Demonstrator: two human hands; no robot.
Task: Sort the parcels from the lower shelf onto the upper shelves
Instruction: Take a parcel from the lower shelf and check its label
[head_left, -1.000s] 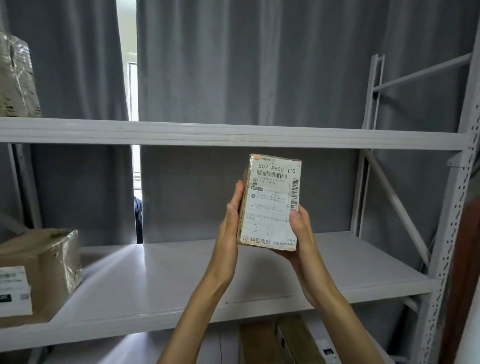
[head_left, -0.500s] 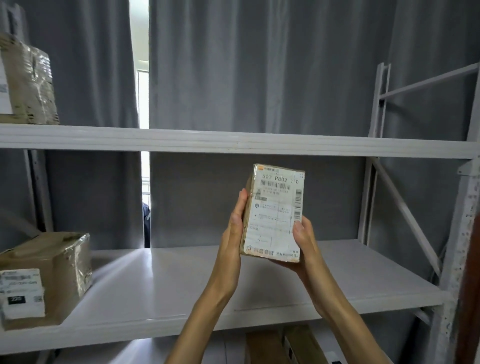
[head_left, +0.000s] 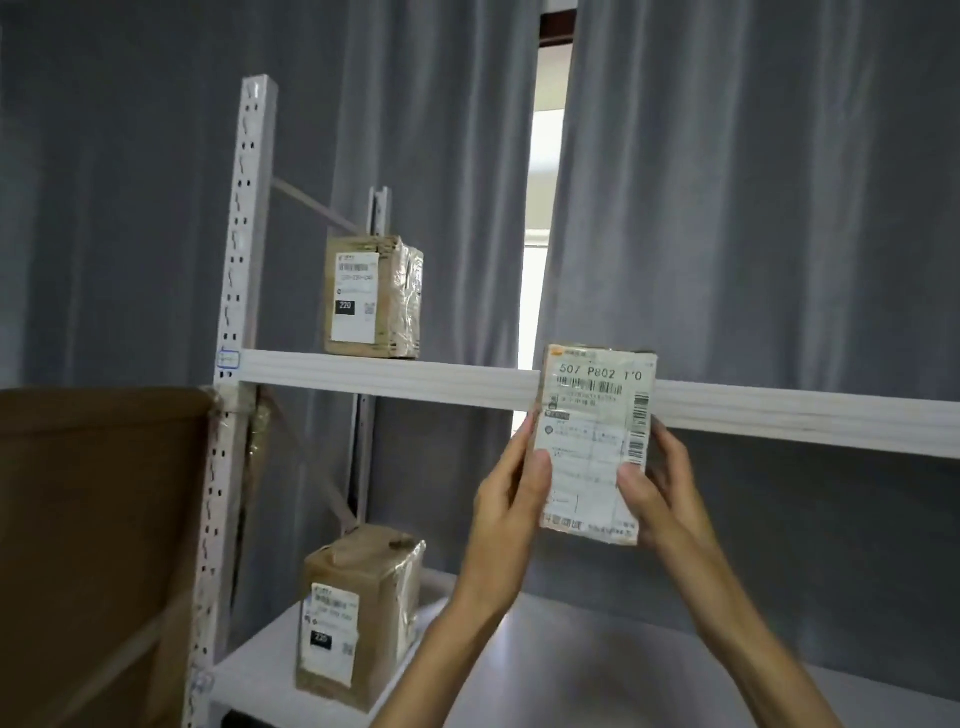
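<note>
A small brown parcel (head_left: 592, 415) with a white shipping label facing me is held upright in front of the upper shelf's front edge (head_left: 395, 376). My left hand (head_left: 511, 499) grips its left side with the thumb on the label. My right hand (head_left: 662, 488) grips its right side, thumb on the label too. One taped parcel (head_left: 371, 296) stands on the upper shelf at the left. Another taped parcel (head_left: 358, 613) stands on the middle shelf (head_left: 597, 660) below it.
The white perforated upright (head_left: 236, 364) of the rack rises at the left. A large brown carton (head_left: 98, 545) fills the lower left foreground beside it. Grey curtains hang behind the rack, with a bright gap (head_left: 540, 208) between them.
My view has swung left, bringing the rack's left upright and two shelved parcels into sight. Both hands have lifted the parcel from below the upper shelf to the level of its front edge.
</note>
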